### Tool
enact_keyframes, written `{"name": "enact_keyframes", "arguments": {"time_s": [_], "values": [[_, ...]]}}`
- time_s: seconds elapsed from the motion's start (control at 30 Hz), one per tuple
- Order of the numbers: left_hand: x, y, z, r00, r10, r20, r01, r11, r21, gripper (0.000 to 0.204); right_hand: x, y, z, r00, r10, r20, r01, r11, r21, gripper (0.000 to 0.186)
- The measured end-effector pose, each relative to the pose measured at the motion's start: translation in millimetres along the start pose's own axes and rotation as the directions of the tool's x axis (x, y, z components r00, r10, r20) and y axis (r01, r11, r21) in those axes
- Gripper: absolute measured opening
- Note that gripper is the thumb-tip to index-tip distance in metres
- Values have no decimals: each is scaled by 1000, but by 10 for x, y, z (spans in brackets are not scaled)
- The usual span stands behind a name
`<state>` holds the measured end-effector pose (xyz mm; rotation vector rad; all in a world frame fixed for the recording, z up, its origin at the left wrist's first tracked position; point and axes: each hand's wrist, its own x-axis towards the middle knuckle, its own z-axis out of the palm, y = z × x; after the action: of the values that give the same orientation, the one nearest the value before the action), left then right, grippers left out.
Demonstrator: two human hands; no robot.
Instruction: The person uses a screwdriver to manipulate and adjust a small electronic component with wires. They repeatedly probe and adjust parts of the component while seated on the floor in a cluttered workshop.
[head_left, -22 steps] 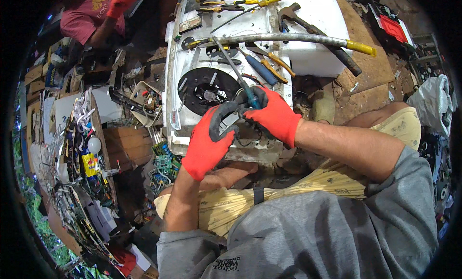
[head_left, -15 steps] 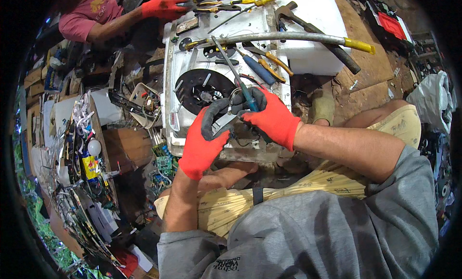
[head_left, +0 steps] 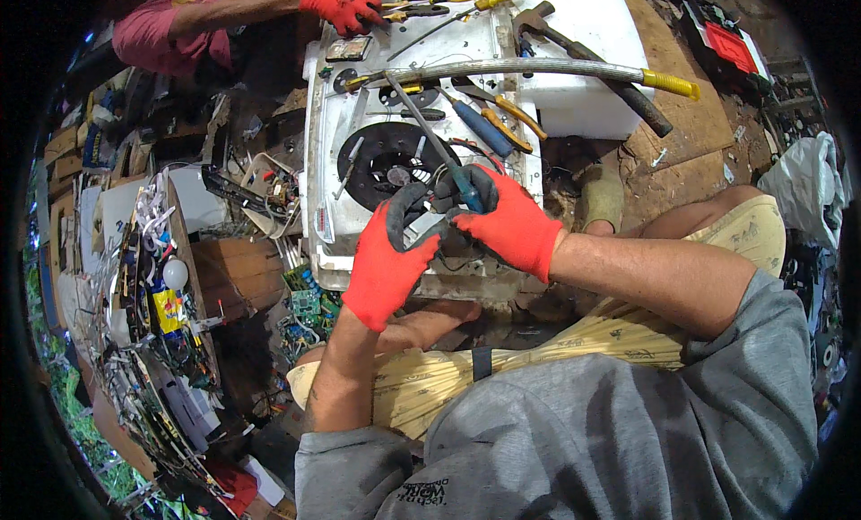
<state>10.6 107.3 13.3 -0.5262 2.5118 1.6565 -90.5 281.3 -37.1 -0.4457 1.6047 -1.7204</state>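
Note:
My left hand [head_left: 395, 251], in a red glove with grey palm, is closed round a small pale metal piece [head_left: 421, 227] with dark wires. My right hand [head_left: 502, 220], gloved alike, grips a long screwdriver [head_left: 467, 187] by its blue handle and touches the same piece; its shaft slants up and leftward. Both hands are at the near edge of a white panel [head_left: 323, 175], beside a black round plate [head_left: 359, 170] with a fan-like centre. Above them lie blue-handled [head_left: 484, 125] and orange-handled [head_left: 529, 117] tools and a braided metal hose [head_left: 556, 66] with yellow ends.
A co-worker's red-gloved hand [head_left: 348, 9] reaches onto pliers and tools at the top. A hammer [head_left: 574, 49] lies at right, near a red-and-black case [head_left: 726, 45]. Scrap boards and wires [head_left: 161, 323] are piled at left; a white sack [head_left: 798, 184] lies at right.
The co-worker's hand has moved from the upper left rightward onto the tools at the top of the panel. My hands have shifted only slightly, still holding the screwdriver and piece.

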Motion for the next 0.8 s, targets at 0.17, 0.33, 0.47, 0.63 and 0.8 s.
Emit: {"name": "enact_keyframes", "arguments": {"time_s": [0.17, 0.33, 0.47, 0.63, 0.8], "values": [[24, 77, 8, 1000, -25, -19, 27, 994, 107, 50, -8, -42, -35, 999, 21, 40, -19, 999, -47, 32], [35, 77, 9, 999, -4, -51, 10, 992, 123, 41, 18, -4, -26, 999, -37, 23, 37, 999, -25, 34], [69, -62, -41, 996, 48, -80, -42, 996, 76, 37, 108, -11, -49, 994, -89, 62, 97, 986, -136, 35], [116, -123, -30, 970, 186, -154, -176, 982, 71, 22, 82, -79, -49, 996, 7, 94, -6, 1000, -8, 32], [98, -103, -62, 985, 103, -137, -102, 995, 14, 16, 96, -16, -21, 995, -23, 96, 21, 1000, 22, 29]]}}
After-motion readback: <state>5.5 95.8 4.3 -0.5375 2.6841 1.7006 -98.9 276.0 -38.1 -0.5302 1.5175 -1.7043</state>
